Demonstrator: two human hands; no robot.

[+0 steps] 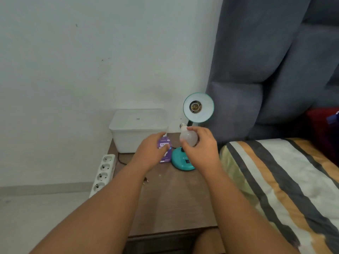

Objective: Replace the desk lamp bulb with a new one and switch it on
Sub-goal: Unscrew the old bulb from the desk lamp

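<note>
A teal desk lamp stands at the back of the brown bedside table (174, 202). Its shade (203, 112) faces me and the socket (194, 107) inside is bare. My right hand (200, 149) holds a white bulb (189, 137) with its metal screw base pointing up and left, just below the shade and above the lamp's round base (181, 163). My left hand (150, 153) grips a purple bulb box (165, 151) that stands on the table left of the lamp base.
A white lidded plastic box (137, 129) sits at the table's back left against the wall. A white power strip (102, 173) leans beside the table's left edge. A bed with a striped cover (278, 189) and a grey headboard (266, 61) borders the right side.
</note>
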